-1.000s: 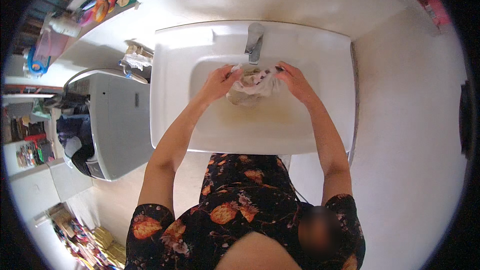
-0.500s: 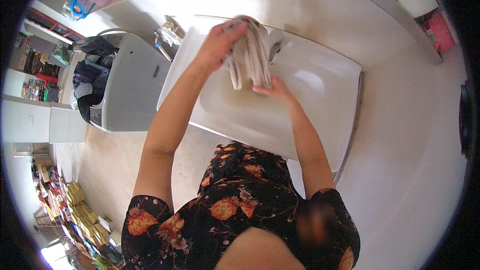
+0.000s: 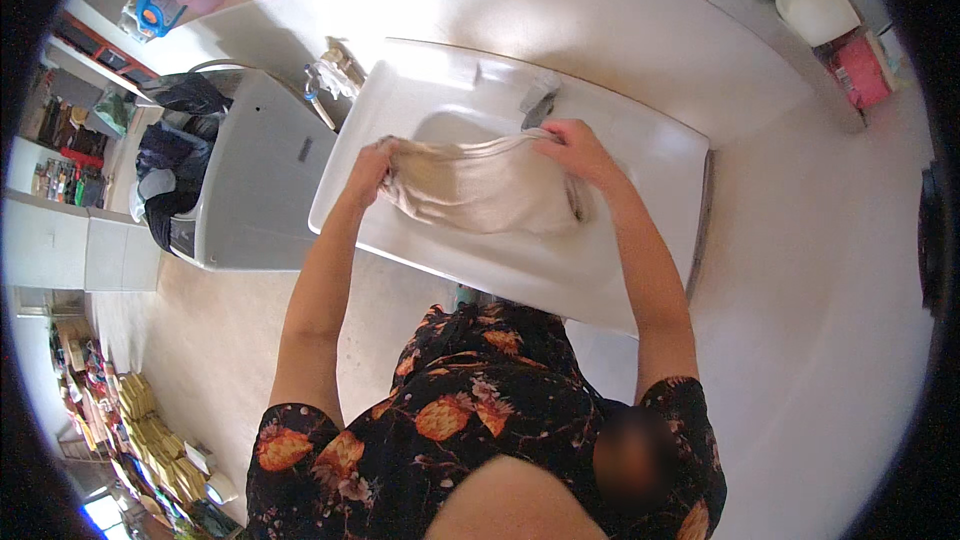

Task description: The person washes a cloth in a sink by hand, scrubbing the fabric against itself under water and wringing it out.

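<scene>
**Off-white fabric cloth stretched sideways between left hand and right hand**

In the head view, the cloth lies directly to the right of the left hand and to the left of the right hand, its long axis running from one to the other and tilting slightly away from the person at the right end. The left hand is closed on the left end; the right hand pinches the far edge near the right end. The body of the cloth sags from there toward the person (a dark patch shows on its right edge), above the white, glossy, rectangular sink. The grey metal faucet stands just beyond the right hand and a little to its left, so the right hand is the nearer one.
</scene>
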A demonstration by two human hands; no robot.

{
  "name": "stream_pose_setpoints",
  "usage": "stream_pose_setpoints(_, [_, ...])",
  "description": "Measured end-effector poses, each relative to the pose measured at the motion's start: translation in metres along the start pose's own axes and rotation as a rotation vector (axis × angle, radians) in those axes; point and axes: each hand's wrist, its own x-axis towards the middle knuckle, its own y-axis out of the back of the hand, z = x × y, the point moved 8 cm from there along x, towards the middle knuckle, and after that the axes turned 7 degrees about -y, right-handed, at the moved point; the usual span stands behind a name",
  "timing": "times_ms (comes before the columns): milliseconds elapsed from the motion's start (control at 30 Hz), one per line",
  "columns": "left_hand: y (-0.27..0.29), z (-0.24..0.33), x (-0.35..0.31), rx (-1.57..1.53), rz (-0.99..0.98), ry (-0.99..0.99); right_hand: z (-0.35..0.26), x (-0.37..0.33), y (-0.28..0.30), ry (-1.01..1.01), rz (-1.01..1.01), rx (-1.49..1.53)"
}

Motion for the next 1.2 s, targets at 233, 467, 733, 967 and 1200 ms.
stream_pose_setpoints(233, [-0.064, -0.056, -0.014, 1.34, -0.358, -0.124, 0.129, -0.023, -0.004, -0.195, 0.236, -0.399])
stream_pose_setpoints(467, [-0.185, -0.014, 0.002, 1.101, -0.201, -0.543, 0.226, -0.073, -0.069, -0.418, 0.557, -0.618])
stream_pose_setpoints(733, [-0.113, -0.169, 0.0, 0.234, -0.198, 0.148, 0.182, -0.065, -0.043, -0.72, 0.393, -0.321])
stream_pose_setpoints(967, [-0.243, -0.133, -0.032, -0.899, -0.224, 0.788, 0.167, -0.021, -0.11, -0.564, 0.429, -0.196])
stream_pose_setpoints(1200, [-0.212, -0.16, -0.022, -1.115, -0.387, 0.574, -0.002, -0.012, -0.147, -0.117, 0.216, -0.062])
